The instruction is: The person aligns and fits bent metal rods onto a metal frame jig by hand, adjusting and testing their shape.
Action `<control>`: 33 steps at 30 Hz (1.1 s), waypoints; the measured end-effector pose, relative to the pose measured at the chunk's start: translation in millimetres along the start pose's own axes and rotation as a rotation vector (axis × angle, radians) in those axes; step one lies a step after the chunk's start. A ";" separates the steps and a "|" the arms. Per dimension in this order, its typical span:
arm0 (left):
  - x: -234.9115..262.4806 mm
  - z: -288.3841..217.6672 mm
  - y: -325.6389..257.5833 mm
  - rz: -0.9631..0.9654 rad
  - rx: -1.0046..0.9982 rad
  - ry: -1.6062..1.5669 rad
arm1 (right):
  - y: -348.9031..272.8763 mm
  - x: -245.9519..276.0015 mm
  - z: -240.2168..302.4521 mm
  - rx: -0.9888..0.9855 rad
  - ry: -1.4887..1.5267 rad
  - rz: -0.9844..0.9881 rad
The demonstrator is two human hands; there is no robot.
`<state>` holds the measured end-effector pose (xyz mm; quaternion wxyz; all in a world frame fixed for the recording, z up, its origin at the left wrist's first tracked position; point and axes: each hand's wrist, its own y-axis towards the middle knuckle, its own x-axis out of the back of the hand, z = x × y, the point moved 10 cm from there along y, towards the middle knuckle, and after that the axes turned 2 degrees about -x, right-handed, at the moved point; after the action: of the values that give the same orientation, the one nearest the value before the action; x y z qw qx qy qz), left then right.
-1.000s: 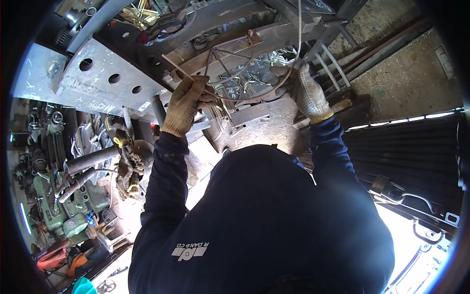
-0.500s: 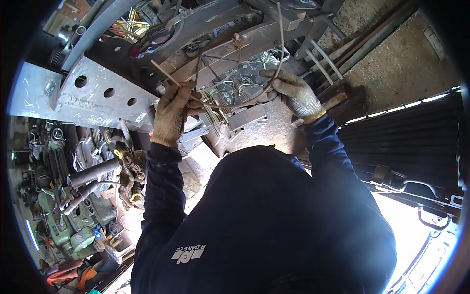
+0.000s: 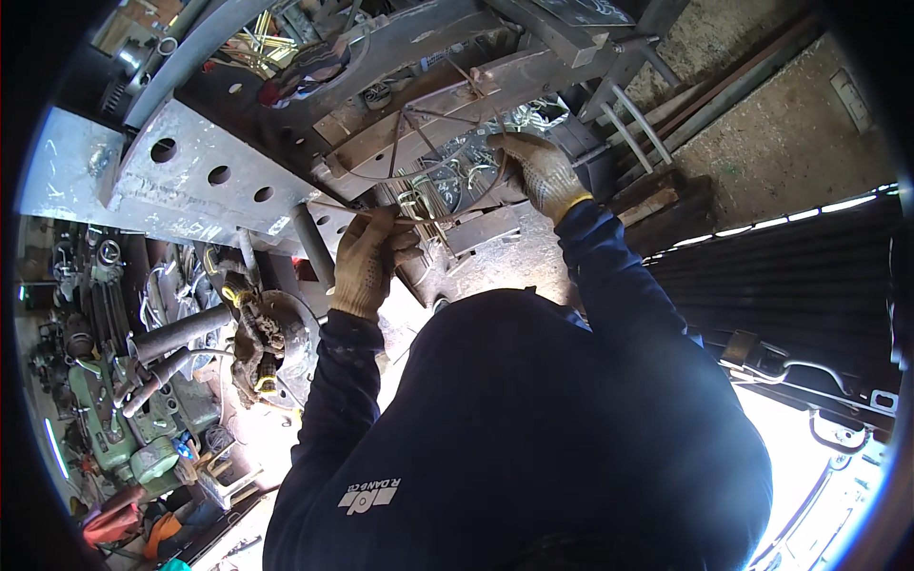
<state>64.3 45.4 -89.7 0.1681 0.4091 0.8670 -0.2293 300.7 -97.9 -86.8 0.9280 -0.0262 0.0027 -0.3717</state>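
Note:
A thin curved metal rod [image 3: 440, 221] stretches between my two gloved hands, above the metal pieces in front of me. Closed around its left part is my left hand [image 3: 366, 265], in a tan work glove; a short end of the rod sticks out past it to the left. My right hand [image 3: 541, 174], in a matching glove with a yellow cuff, pinches the rod near its right bend. Just beyond the rod stands a rod frame [image 3: 419, 128] with a curved lower bar and thin straight legs. Part of the held rod hides behind my right fingers.
A large steel plate with round holes [image 3: 214, 176] lies at the left. Dirty gloves [image 3: 255, 343] hang by a pipe [image 3: 181, 333], and green machinery [image 3: 100, 419] stands lower left. Heavy beams [image 3: 533, 76] cross the far side. A dark corrugated panel [image 3: 790, 266] is at the right.
Both hands have brought the curved rod nearer to me and tilted it, so its raised right end now looks shorter. My left hand shifted right and down; my right hand moved left.

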 end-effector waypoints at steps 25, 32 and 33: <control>-10.3 -6.6 19.7 -0.127 -0.017 -0.090 | 50.7 -17.0 -35.0 -0.275 0.931 0.053; -19.6 -18.9 20.5 -0.109 -0.068 -0.101 | 54.0 -14.5 -39.2 -0.306 0.949 0.017; -23.0 -24.4 19.1 -0.094 -0.117 -0.028 | 55.1 -14.6 -38.7 -0.308 0.926 0.039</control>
<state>90.8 54.5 -63.2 0.1927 0.3543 0.8948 -0.1917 327.1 -49.8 -128.5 0.8214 0.0052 0.4706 -0.3222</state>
